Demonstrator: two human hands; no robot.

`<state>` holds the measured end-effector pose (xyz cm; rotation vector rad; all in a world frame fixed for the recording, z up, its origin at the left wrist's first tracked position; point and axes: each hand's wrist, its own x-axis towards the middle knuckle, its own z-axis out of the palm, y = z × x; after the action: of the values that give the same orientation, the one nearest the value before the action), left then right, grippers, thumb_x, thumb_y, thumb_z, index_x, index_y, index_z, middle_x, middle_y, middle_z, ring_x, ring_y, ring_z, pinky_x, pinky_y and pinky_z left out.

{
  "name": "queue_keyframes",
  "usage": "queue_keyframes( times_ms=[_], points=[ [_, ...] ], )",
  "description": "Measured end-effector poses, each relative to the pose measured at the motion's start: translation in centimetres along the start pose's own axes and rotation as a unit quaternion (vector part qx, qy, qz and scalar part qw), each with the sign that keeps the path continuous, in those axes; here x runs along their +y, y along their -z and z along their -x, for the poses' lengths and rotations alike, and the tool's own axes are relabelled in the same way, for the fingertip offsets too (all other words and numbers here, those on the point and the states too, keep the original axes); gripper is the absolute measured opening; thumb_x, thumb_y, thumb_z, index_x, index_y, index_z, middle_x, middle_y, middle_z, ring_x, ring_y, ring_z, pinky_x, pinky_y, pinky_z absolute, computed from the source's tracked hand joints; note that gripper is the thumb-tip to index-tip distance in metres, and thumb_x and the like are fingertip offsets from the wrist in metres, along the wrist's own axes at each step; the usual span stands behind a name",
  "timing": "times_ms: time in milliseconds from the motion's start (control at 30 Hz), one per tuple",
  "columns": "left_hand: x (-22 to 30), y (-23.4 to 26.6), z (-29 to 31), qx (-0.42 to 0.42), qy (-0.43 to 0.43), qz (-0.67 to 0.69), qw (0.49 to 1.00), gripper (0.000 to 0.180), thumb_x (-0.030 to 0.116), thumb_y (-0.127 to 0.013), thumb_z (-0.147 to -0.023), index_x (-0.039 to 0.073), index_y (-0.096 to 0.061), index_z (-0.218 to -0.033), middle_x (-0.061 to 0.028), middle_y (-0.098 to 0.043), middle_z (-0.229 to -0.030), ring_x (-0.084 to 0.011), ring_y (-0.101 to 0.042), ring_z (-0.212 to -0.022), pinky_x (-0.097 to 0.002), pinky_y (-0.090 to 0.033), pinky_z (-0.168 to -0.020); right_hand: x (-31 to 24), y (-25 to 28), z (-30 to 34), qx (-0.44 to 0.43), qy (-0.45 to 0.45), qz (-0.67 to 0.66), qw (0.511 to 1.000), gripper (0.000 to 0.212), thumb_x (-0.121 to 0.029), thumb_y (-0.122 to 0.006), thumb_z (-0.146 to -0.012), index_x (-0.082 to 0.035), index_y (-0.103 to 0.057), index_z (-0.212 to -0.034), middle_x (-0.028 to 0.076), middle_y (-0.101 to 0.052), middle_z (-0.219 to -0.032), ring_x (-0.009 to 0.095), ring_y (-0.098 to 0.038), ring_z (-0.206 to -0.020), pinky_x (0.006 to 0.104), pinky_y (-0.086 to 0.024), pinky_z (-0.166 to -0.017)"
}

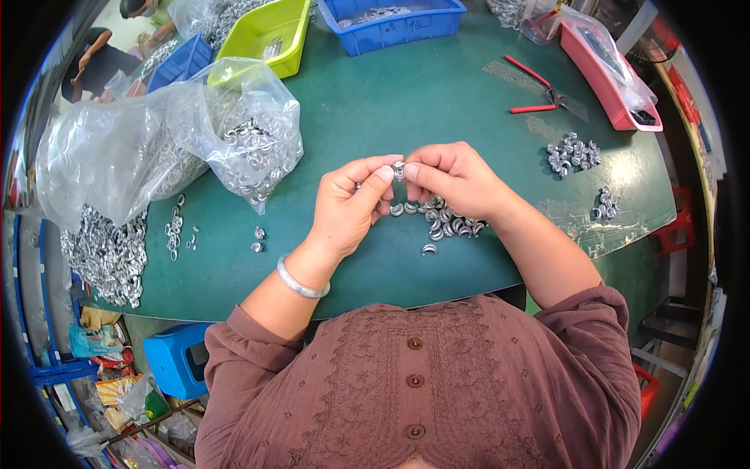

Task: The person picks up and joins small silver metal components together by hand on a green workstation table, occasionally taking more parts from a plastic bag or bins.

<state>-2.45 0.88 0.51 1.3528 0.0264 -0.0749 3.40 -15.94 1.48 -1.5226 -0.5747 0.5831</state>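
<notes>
A small silvery metal piece [398, 170] is pinched between my two hands above the green table. My left hand [351, 191], with a pale bangle [302, 279] on its wrist, grips it between thumb and forefinger. From the other side my right hand [453, 178] pinches the same piece. Just under my right hand lies a loose pile of curved silvery metal pieces [449, 223], partly hidden by that hand. One single piece [428, 249] sits apart, nearer to me. Two more small metal parts [258, 239] rest left of my left wrist.
Clear plastic bags of metal rings [254, 148] and a heap of linked metal parts [109, 254] occupy the left. Red-handled pliers [539, 90] lie at the far right, near small piles [573, 155]. Green [293, 47], blue [391, 31] and pink bins [598, 78] line the back. Another person stands far left.
</notes>
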Motion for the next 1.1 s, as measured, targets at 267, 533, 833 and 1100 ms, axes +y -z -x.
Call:
queue_keyframes(
  times_ms=[267, 533, 833, 1100],
  points=[
    [-0.5, -0.4, -0.3, -0.011, 0.034, 0.037, 0.999, 0.017, 0.014, -0.051, -0.089, 0.003, -0.061, -0.097, 0.0006, -0.054, -0.067, -0.0060, -0.046, -0.050, -0.0167, -0.032, -0.042, 0.1, 0.5, 0.3, -0.015, -0.082, -0.111, 0.990, 0.021, -0.019, -0.052, -0.086, -0.002, -0.061, -0.077, 0.003, -0.059, -0.063, 0.008, -0.054, -0.054, 0.0201, -0.042, -0.051],
    [-0.4, -0.2, -0.2, 0.002, 0.109, 0.130, 0.985, 0.012, 0.018, -0.054, -0.086, 0.008, -0.060, -0.090, -0.0004, -0.054, -0.066, -0.0080, -0.046, -0.051, -0.0192, -0.031, -0.042, -0.5, 0.1, 0.1, -0.027, -0.077, -0.025, 0.996, 0.024, -0.020, -0.052, -0.087, -0.001, -0.060, -0.075, 0.002, -0.056, -0.061, 0.008, -0.050, -0.053, 0.0211, -0.039, -0.048],
    [-0.6, 0.3, -0.7, -0.036, 0.149, 0.249, 0.956, 0.015, 0.023, -0.053, -0.088, 0.009, -0.056, -0.086, -0.0011, -0.054, -0.072, -0.0092, -0.050, -0.058, -0.0184, -0.036, -0.043, 0.0, -0.4, 0.5, -0.002, -0.047, -0.018, 0.999, 0.018, -0.014, -0.053, -0.087, -0.001, -0.059, -0.078, 0.000, -0.057, -0.063, 0.005, -0.051, -0.057, 0.0193, -0.041, -0.052],
    [3.9, 1.5, -1.8, -0.025, 0.099, 0.203, 0.974, 0.013, 0.022, -0.055, -0.087, 0.008, -0.055, -0.086, -0.0004, -0.054, -0.070, -0.0078, -0.050, -0.056, -0.0185, -0.036, -0.041, 0.7, 0.1, 0.5, 0.024, -0.006, 0.037, 0.999, 0.016, -0.014, -0.056, -0.085, -0.001, -0.059, -0.078, -0.001, -0.056, -0.064, 0.005, -0.049, -0.059, 0.0201, -0.040, -0.053]
  ],
)
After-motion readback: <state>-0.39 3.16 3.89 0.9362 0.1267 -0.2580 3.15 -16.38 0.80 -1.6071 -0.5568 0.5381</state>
